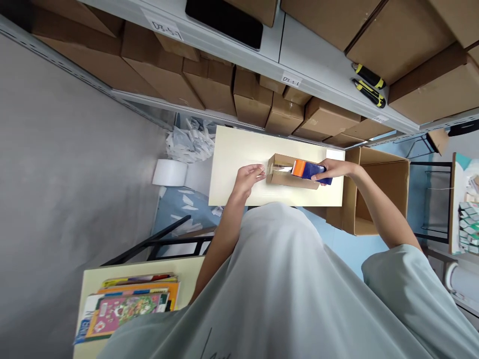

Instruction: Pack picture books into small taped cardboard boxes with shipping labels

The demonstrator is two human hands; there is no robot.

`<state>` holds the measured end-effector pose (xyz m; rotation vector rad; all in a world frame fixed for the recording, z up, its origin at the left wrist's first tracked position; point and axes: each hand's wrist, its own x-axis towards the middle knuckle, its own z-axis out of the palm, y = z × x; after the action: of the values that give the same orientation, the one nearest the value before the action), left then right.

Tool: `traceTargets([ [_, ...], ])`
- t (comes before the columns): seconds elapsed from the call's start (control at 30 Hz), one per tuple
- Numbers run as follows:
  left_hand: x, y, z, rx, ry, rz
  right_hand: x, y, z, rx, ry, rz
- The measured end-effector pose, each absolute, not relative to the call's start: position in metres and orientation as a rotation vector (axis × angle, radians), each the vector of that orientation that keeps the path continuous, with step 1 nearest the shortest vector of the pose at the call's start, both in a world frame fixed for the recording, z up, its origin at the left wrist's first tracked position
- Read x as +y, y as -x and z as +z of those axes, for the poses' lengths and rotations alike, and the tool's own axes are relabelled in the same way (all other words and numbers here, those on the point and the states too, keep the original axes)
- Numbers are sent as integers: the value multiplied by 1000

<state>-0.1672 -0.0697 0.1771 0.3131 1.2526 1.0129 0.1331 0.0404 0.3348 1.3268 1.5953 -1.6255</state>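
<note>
A small brown cardboard box (279,178) lies lengthwise on the pale yellow tabletop (239,144). Clear, shiny tape (282,169) runs along its top. My right hand (331,170) is wrapped around an orange and dark blue tape dispenser (309,170), held over the right part of the box. The dispenser's orange front points left, toward the shiny strip. At the box's left end, my left hand (250,179) has its fingertips pinched together, with what looks like a see-through tape end between them.
A shelf (269,60) with brown boxes and two yellow-black utility knives (368,85) crosses above the table. An open carton (381,192) stands at the right. White rolls (170,172) and crumpled paper (192,142) are at the left. Books (129,309) lie lower left.
</note>
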Motion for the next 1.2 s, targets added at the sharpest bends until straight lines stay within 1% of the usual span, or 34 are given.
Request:
traceTargets([
  [0.2,-65,155,166,1197,-179,993,59,-132,310,1453,-1348,-1608],
  [0.4,-60,145,154,1226,-165,982,65,-135,291,1387,-1346,-1613],
  [0.77,-58,144,121,1337,-169,915,65,-132,277,1414,-1335,-1596],
  [1.0,-57,122,93,1421,-227,904,61,-132,275,1445,-1323,-1618],
  [1.2,-60,104,81,1557,-419,956,56,-131,274,1478,-1374,-1593],
])
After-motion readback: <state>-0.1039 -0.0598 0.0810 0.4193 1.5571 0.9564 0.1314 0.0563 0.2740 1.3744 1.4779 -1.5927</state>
